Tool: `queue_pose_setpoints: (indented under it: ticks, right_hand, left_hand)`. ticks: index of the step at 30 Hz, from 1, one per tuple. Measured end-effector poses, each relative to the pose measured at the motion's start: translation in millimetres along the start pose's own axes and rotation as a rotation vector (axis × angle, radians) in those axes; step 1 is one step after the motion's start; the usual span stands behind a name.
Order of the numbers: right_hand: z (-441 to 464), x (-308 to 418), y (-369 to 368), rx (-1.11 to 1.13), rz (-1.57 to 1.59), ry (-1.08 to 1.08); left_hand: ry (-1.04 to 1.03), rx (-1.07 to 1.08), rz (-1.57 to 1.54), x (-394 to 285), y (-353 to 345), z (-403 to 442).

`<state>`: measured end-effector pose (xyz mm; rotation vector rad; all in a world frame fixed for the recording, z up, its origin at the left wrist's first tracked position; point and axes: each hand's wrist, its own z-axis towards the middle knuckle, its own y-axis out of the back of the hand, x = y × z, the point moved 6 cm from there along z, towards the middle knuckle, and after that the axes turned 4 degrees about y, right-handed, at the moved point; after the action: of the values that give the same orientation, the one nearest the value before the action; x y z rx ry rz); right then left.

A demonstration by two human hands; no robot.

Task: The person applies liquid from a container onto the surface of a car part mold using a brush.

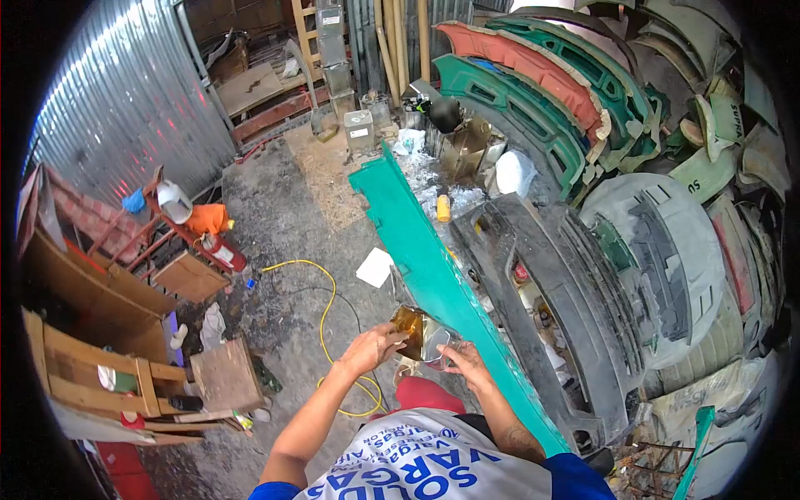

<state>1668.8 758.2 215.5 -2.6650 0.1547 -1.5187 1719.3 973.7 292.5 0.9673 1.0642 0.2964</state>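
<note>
Between my two hands is a square, shiny metal tin [436, 337], with an amber-brown side toward the left and a silver side toward the right. My left hand [371, 348] grips its left edge, fingers bent around it. On the right side, my right hand [467, 363] pinches the rim near the lower corner. What the tin contains, if anything, I cannot make out. Just beyond and to the right runs a long green panel [433, 250], stretching diagonally past my right forearm. A white sheet [375, 267] lies past the tin.
A yellow hose [325, 321] curls across the floor at left. Dark bumper-like parts [542, 292] lie at right, with stacked green and red ones [533, 67] behind. An orange-yellow bottle [443, 208] and a square tin [359, 129] stand farther off. Wooden shelving [92, 358] is at left.
</note>
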Motion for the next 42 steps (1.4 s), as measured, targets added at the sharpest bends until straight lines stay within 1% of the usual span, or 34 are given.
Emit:
queue_pose_setpoints:
  ticks: [1,3,5,6,7,8,9,10,11,13,15,17,19,21,22,23,26,27,30,31,33,35,36,37,39,41,42]
  right_hand:
    - [18,1,-6,-0.002,0.010,-0.009]
    - [62,9,-14,-0.023,-0.020,0.003]
    - [98,19,-19,-0.036,-0.014,0.007]
    - [111,33,-26,0.042,-0.013,-0.035]
    - [121,45,-34,0.118,-0.016,-0.076]
    - [128,56,-39,0.117,-0.023,-0.079]
    - [136,68,-42,0.041,0.000,-0.057]
    - [145,80,-44,-0.036,0.026,-0.032]
    - [154,88,-48,-0.041,0.026,-0.030]
    - [177,103,-56,-0.074,0.083,-0.012]
    - [208,99,-60,-0.113,0.080,-0.023]
    - [240,95,-66,-0.198,0.103,-0.009]
    - [268,101,-78,-0.217,0.136,-0.019]
    - [298,115,-92,-0.276,0.169,-0.036]
    - [311,119,-100,-0.329,0.181,-0.040]
    - [325,122,-107,-0.351,0.164,-0.047]
    - [373,129,-123,-0.420,0.198,-0.040]
    - [391,130,-125,-0.432,0.184,-0.053]
    - [427,124,-133,-0.446,0.192,-0.079]
    - [435,124,-134,-0.481,0.223,-0.064]
    - [444,118,-132,-0.531,0.249,-0.060]
    - [446,107,-127,-0.574,0.290,-0.042]
    - [446,99,-124,-0.556,0.267,-0.060]
    - [442,97,-125,-0.560,0.262,-0.077]
    - [439,100,-124,-0.610,0.294,-0.038]
    - [431,94,-119,-0.607,0.286,-0.060]
    - [427,101,-121,-0.618,0.278,-0.033]
  left_hand:
    - [-0.039,-0.001,0.004,11,5,13]
    - [-0.002,0.027,-0.021,33,23,40]
    - [0.217,-0.031,-0.193,59,50,65]
    - [0.218,-0.080,-0.248,79,52,75]
    - [0.220,-0.083,-0.253,95,54,84]
    - [0.253,-0.168,-0.339,113,59,92]
    - [0.282,-0.254,-0.424,134,62,101]
    - [0.316,-0.360,-0.580,155,65,112]
    - [0.312,-0.358,-0.583,173,66,121]
    - [0.623,-0.301,-0.866,212,72,142]
    - [0.628,-0.303,-0.921,244,78,171]
    - [0.675,-0.263,-1.153,280,79,200]
    - [0.678,-0.235,-1.173,314,85,228]
    - [0.644,-0.204,-1.278,346,93,265]
    - [0.673,-0.169,-1.311,365,93,281]
    - [0.675,-0.156,-1.338,382,92,295]
    - [0.571,-0.087,-1.302,441,89,340]
    - [0.581,-0.082,-1.322,460,87,355]
    - [0.517,-0.090,-1.344,499,90,394]
    - [0.541,-0.075,-1.358,512,85,404]
    - [0.516,-0.132,-1.367,536,79,430]
    - [0.527,-0.134,-1.362,555,67,451]
    - [0.520,-0.153,-1.344,564,61,460]
    - [0.538,-0.150,-1.350,574,46,466]
    - [0.593,-0.147,-1.357,593,17,483]
    - [0.592,-0.158,-1.347,605,-14,497]
    - [0.620,-0.161,-1.377,611,-32,503]
